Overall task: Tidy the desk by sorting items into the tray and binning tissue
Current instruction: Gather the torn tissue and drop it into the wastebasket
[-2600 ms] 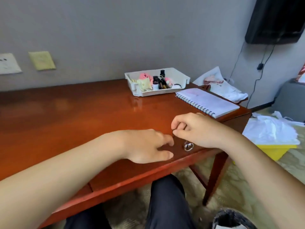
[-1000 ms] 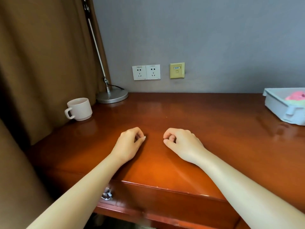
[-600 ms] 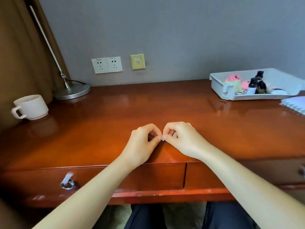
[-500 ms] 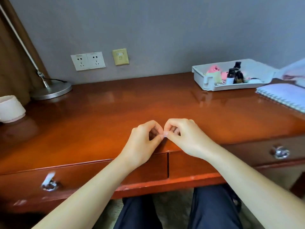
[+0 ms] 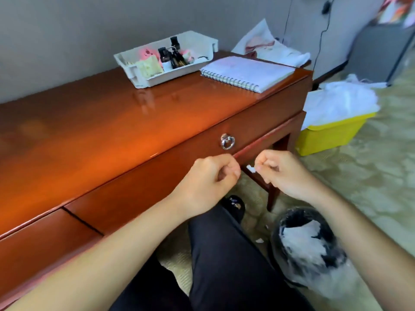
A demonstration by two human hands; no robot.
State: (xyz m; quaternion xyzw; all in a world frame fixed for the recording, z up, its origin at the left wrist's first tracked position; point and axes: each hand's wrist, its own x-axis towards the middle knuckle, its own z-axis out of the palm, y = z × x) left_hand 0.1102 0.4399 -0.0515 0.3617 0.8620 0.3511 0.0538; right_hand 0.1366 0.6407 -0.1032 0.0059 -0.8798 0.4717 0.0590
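Note:
My right hand (image 5: 284,173) pinches a small white tissue scrap (image 5: 251,169) between thumb and forefinger, just off the front edge of the red-brown desk (image 5: 107,124). Beside it, a little to the left, my left hand (image 5: 208,178) is curled shut and nothing shows in it. The white tray (image 5: 157,80) stands at the back of the desk with small dark bottles, a pink item and a pale packet inside. On the floor at the lower right, a black-lined bin (image 5: 289,217) holds white tissue, below and to the right of my right hand.
A spiral notebook (image 5: 244,72) lies right of the tray, with a white bag (image 5: 276,52) behind it. A yellow box (image 5: 325,138) topped with white plastic stands on the floor past the desk's end. A ring drawer handle (image 5: 227,141) is above my hands. My legs are under the desk.
The view has swung right and down, bringing the bin into sight. My hands have left the desktop, dropped in front of the drawer and drawn slightly apart; the scrap is in my right fingers.

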